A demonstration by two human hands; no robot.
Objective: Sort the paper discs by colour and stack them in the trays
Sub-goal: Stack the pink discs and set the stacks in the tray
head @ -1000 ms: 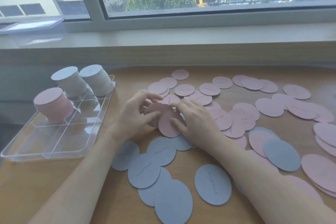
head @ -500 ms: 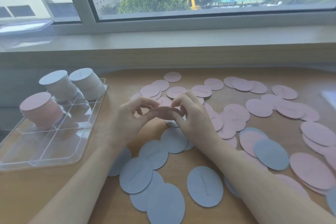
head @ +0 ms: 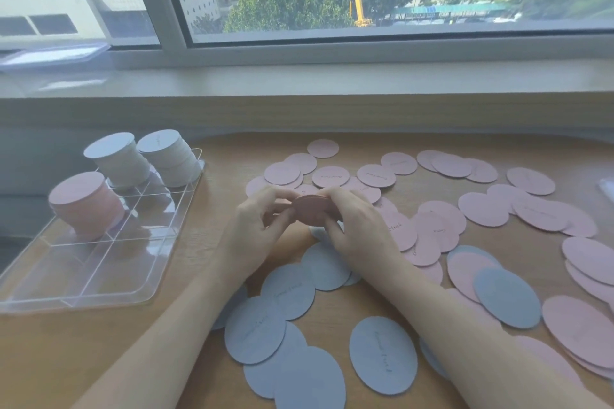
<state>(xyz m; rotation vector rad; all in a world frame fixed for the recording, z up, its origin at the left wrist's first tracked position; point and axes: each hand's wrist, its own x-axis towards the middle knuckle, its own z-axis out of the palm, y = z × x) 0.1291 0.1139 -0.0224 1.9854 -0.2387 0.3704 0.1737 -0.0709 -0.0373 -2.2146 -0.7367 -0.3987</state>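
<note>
Hands: a pink stack [head: 314, 211] was pinched between left hand [head: 255, 229] and right hand [head: 358, 229], above the table [head: 415, 143].
Risk: discs could be fanned out and dropped if pinched unevenly.
Tray [head: 99, 276]: well apart, leftward.

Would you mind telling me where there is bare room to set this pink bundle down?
Free: the tray's near compartments in front of the pink stack, and the bare wood strip between tray and left hand. Crowded: loose discs right of both hands.

handwriting on discs [head: 383, 354] illegible, pink discs [head: 588, 330] cropped right, perhaps overlapping
</note>
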